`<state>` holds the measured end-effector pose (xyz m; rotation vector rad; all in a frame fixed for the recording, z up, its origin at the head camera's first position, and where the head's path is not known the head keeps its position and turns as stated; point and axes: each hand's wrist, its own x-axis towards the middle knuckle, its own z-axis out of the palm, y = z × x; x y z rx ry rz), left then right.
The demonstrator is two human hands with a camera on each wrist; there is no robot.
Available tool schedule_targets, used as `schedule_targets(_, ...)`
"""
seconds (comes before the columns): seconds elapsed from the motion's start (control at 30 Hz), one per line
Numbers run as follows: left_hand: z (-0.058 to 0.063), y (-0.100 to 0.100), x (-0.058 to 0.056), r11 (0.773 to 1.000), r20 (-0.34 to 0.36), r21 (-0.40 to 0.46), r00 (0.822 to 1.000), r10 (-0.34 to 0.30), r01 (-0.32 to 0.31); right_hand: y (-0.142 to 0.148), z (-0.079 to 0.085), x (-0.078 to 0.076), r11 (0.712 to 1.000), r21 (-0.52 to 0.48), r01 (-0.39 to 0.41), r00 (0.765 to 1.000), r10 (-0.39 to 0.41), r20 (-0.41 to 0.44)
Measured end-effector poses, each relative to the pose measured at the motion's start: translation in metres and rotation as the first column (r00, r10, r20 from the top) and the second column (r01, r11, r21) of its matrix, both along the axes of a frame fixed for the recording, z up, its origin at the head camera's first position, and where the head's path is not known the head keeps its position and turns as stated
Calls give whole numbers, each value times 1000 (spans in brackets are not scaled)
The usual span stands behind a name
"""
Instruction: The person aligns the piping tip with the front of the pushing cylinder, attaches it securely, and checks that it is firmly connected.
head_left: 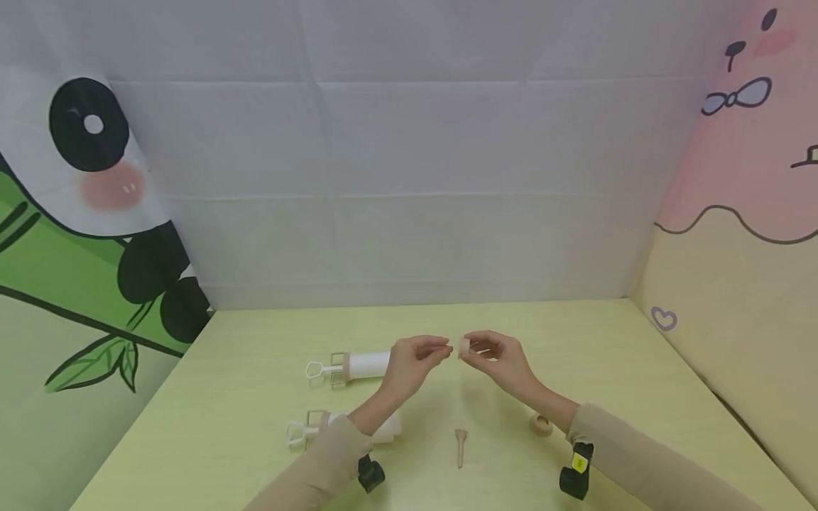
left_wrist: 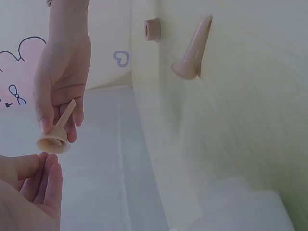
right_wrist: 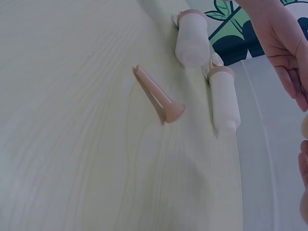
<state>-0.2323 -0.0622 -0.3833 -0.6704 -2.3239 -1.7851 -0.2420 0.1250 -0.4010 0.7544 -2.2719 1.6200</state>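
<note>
My right hand [head_left: 501, 358] holds a beige funnel-shaped nozzle [left_wrist: 54, 143] by its thin stem, with the flared cup turned toward my left hand [head_left: 412, 362]. Thumb and fingertips of the left hand [left_wrist: 31, 185] come close together just beside the cup's rim, and I see nothing between them. In the head view a small gap shows between those fingertips and the nozzle. On the table below the hands lies a second nozzle [head_left: 461, 447], long and tapered with a flared end. A short beige ring-like collar [head_left: 542, 424] sits beneath the right forearm.
Two large white plastic syringes with beige flanges and loop handles lie at the left: the farther syringe [head_left: 367, 365] is partly behind the left hand, the nearer syringe [head_left: 386, 429] partly behind the left forearm. A white cloth backdrop [head_left: 422, 248] meets the table's [head_left: 575, 333] far edge.
</note>
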Motion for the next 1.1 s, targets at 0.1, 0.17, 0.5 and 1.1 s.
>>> schedule_targets(0.1,3,-9,0,1000,-1,-7,1000,10,-10,2,2,0,1000,-4,-1,1000,1,14)
schedule_targets(0.17,2,-17,-3,1000,0,-6,1000,15,-15,3,3,0,1000,-9,0,1000,0,21)
schedule_targets(0.5,-13,-76,-23,993,11,-115,999,37,-36,4,3,2,1000,-7,-7,1000,7,18)
schedule_targets(1.1,-20,-135,-39,933,-36,-353,998,56,-65,6,3,6,999,40,1,999,-3,49)
